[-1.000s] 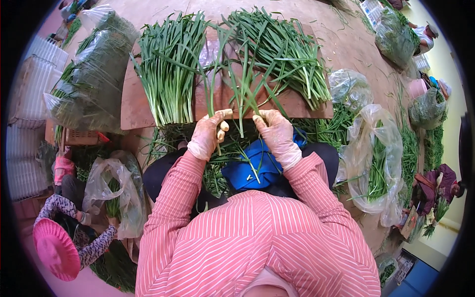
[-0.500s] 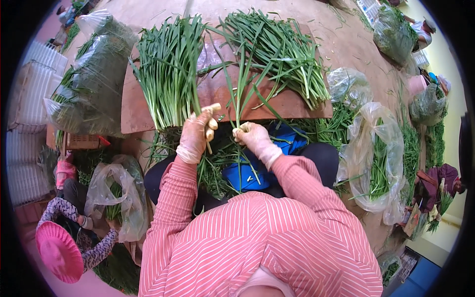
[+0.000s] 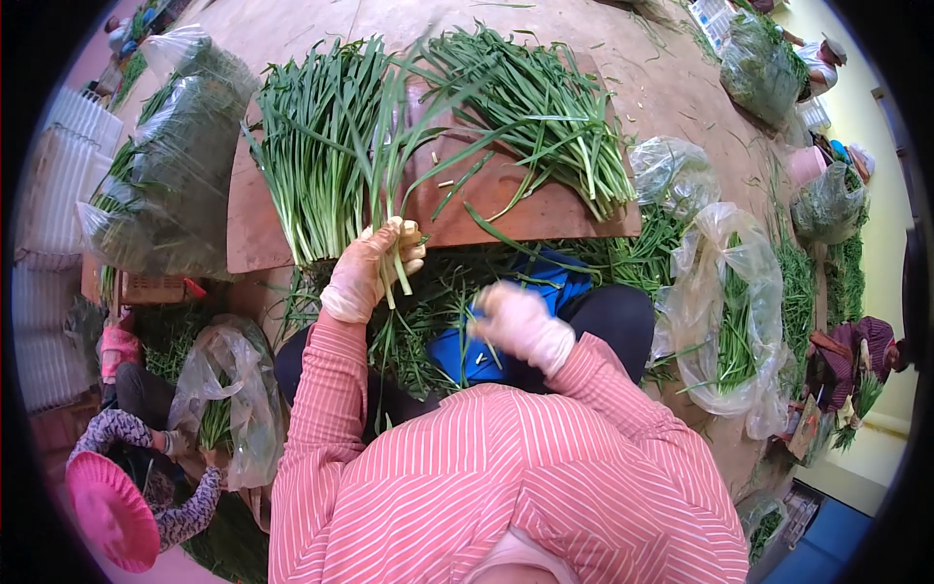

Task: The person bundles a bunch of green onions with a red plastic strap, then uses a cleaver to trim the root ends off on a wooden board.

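Observation:
My left hand (image 3: pixel 364 270), in a thin translucent glove, is closed round a few garlic chives (image 3: pixel 391 185) at the board's near edge. Their pale cut ends stick out below my fingers and their leaves reach away over the board. My gloved right hand (image 3: pixel 523 326) is above my lap, smeared by motion, and its fingers cannot be made out. On the brown board (image 3: pixel 467 214) lie two heaps: a neat left heap of chives (image 3: pixel 311 161) right by my left hand, and a looser right heap of chives (image 3: pixel 545 122).
Loose leaves (image 3: pixel 404 341) and a blue cloth (image 3: pixel 559 282) lie at my lap. A big plastic bag of greens (image 3: pixel 185 165) stands at the left, another open bag (image 3: pixel 730 321) at the right. A person in a pink hat (image 3: pixel 112 506) works at the lower left.
My right hand has come off the thin stems and moved right and down toward my lap. The stems it pinched now appear gathered in my left hand, which has shifted slightly left.

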Available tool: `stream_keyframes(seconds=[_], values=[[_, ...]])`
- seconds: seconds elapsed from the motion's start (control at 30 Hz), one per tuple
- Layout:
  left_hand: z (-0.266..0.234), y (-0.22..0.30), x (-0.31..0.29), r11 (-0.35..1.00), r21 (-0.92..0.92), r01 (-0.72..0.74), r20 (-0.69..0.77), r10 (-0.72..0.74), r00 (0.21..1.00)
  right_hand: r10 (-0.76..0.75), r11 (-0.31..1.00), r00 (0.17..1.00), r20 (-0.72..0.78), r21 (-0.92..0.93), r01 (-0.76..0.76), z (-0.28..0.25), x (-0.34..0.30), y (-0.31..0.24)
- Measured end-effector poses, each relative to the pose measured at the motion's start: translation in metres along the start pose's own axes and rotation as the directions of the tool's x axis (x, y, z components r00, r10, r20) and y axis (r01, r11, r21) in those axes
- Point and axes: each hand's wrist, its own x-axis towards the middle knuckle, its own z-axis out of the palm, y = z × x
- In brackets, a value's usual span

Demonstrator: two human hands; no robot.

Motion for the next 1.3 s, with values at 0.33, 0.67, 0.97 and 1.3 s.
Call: stream_keyframes(seconds=[0.33,0.67,0.97,1.3], values=[[0.005,-0.016,0.001,0.946,-0.304,0.112,0.289,-0.020,0.957,0.126,0.967,0.973,0.195,-0.245,-0.076,-0.024,0.027,0.003],[0.014,-0.036,0.023,0.964,-0.227,0.136,0.379,-0.041,0.925,0.021,0.523,0.950,0.313,0.806,-0.277,-0.018,0.056,-0.014],[0.022,-0.041,0.013,0.982,-0.124,0.144,0.235,-0.112,0.966,0.063,0.405,0.907,0.416,0.820,-0.405,0.007,0.045,-0.030],[0.006,-0.054,0.019,0.829,0.420,-0.370,-0.192,0.480,0.856,-0.026,0.989,0.997,0.071,-0.142,0.036,0.012,-0.005,-0.059]])
